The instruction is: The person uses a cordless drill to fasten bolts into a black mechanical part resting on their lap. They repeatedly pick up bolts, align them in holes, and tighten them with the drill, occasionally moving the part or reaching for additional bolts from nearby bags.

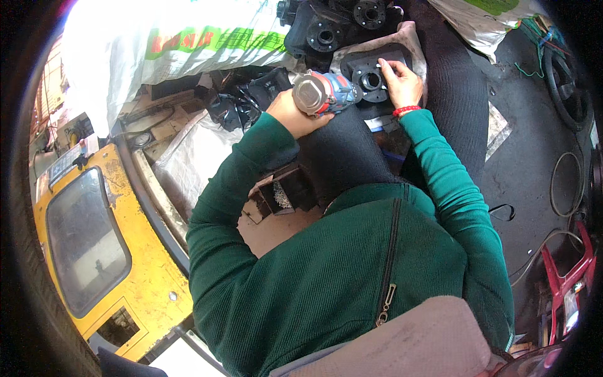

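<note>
A cordless drill (326,94), grey at its rear with a blue and red body, is gripped in my left hand (292,116). Its front end points right, toward a black part (361,61) with a round flanged hub (370,79). That part rests on a pale, dirty cloth (411,47) by my knees. My right hand (403,81), a red bracelet at the wrist, is at the hub's right side. Its thumb and finger are pinched near the flange rim, by a tiny whitish piece too small to name. The drill's tip against the hub is partly hidden.
More black hub parts (325,36) are piled just beyond. White printed sacks (207,44) stand at far left, another (487,25) at far right. A small box (276,195) holds tiny metal pieces. Left is a yellow machine panel (151,295); right, a red frame (568,270) and cables.
</note>
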`<action>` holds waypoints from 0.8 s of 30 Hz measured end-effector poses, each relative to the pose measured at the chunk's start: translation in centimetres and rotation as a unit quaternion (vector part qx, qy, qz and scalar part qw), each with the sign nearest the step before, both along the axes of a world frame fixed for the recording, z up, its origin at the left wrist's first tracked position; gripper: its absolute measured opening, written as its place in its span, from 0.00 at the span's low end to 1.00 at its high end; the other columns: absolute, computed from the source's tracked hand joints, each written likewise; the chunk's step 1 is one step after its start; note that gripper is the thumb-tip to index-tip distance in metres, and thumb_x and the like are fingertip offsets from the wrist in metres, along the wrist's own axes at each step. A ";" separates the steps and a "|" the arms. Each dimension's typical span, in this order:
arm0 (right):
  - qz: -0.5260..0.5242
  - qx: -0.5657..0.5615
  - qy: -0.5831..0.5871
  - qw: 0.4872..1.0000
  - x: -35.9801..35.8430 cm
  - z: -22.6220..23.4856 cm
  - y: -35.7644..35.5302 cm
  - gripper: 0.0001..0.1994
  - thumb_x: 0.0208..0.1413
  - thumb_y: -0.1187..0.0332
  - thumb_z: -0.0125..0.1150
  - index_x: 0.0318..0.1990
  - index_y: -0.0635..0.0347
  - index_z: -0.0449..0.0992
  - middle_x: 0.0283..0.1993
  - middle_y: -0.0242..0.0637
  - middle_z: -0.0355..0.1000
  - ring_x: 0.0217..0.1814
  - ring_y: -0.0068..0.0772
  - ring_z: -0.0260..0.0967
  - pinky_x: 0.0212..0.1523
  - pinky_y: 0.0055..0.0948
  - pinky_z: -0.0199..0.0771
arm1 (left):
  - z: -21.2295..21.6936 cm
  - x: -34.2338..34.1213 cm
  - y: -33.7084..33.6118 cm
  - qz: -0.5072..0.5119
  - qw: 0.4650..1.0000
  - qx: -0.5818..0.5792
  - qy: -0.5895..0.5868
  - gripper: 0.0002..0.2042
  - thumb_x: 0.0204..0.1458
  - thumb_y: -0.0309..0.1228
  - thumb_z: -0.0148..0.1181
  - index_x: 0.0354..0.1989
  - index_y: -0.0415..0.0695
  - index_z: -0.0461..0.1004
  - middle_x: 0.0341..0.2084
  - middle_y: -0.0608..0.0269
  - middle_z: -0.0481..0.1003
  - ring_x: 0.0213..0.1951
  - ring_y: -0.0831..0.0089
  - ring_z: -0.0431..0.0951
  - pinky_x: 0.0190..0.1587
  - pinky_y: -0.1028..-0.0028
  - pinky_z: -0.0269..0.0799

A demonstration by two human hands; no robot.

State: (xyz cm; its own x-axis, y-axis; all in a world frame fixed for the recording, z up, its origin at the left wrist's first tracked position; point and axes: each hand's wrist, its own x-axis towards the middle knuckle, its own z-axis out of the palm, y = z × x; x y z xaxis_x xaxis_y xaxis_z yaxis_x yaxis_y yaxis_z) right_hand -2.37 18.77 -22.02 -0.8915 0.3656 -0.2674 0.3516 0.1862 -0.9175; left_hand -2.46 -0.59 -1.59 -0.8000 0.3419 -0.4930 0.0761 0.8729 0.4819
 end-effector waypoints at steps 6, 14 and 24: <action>-0.006 -0.020 0.006 1.000 0.2 0.6 0.0 0.15 0.49 0.48 0.62 0.33 0.47 0.82 0.20 0.36 0.73 0.21 0.29 0.71 0.24 0.29 0.66 | 0.1 0.5 0.8 -0.034 0.996 -0.065 -0.050 0.23 0.40 0.38 0.69 0.44 0.41 0.73 0.37 0.52 0.77 0.40 0.62 0.79 0.44 0.68 0.74; 0.003 -0.025 0.005 1.000 0.5 0.4 0.0 0.15 0.49 0.49 0.62 0.33 0.48 0.82 0.21 0.37 0.73 0.22 0.29 0.71 0.25 0.29 0.66 | -1.6 1.3 0.0 0.009 1.000 0.000 -0.027 0.19 0.39 0.37 0.70 0.37 0.40 0.74 0.32 0.55 0.78 0.37 0.64 0.80 0.41 0.68 0.75; -0.002 -0.015 0.019 1.000 0.2 -0.3 -0.1 0.15 0.49 0.48 0.63 0.32 0.48 0.82 0.16 0.35 0.69 0.18 0.29 0.66 0.22 0.32 0.63 | 1.5 -0.5 0.7 0.002 0.997 0.019 0.075 0.30 0.39 0.38 0.73 0.48 0.34 0.68 0.43 0.52 0.74 0.44 0.66 0.77 0.48 0.69 0.72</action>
State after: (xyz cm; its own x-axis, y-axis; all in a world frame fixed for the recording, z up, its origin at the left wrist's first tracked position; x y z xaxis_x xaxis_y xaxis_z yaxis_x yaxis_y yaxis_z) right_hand -2.16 18.64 -22.30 -0.8996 0.3618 -0.2445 0.3171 0.1564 -0.9354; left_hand -2.97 0.10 -0.13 -0.8649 0.3547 -0.3552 0.1460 0.8547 0.4981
